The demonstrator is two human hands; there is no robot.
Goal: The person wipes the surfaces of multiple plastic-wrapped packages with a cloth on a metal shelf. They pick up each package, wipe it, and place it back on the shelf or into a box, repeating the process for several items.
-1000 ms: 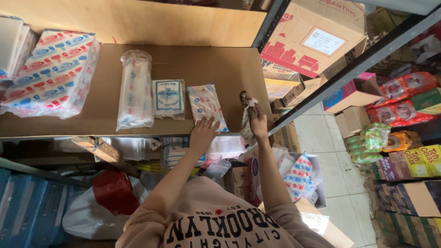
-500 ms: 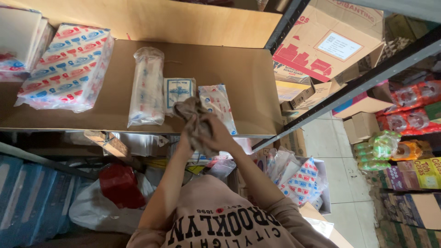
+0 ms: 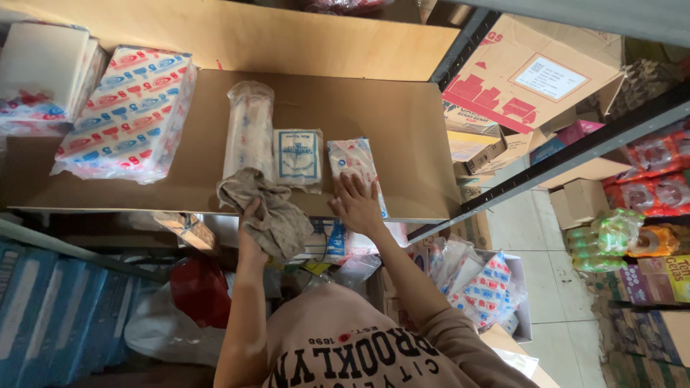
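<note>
My left hand is closed on a crumpled brown cloth at the front edge of a wooden shelf board. Its fingers are mostly hidden by the cloth. My right hand lies flat, fingers spread, on a small white packet with red and blue print. To the left of that packet lies a white and blue flat packet. Further left is a long clear-wrapped roll.
A large printed plastic pack and white stacks fill the shelf's left part. A cardboard box and a dark metal rack beam stand to the right. Below are blue crates, a red bag and more packets.
The cloth has passed from my right hand at the shelf's right edge to my left hand further left. My right hand has let go and come down on the white packet.
</note>
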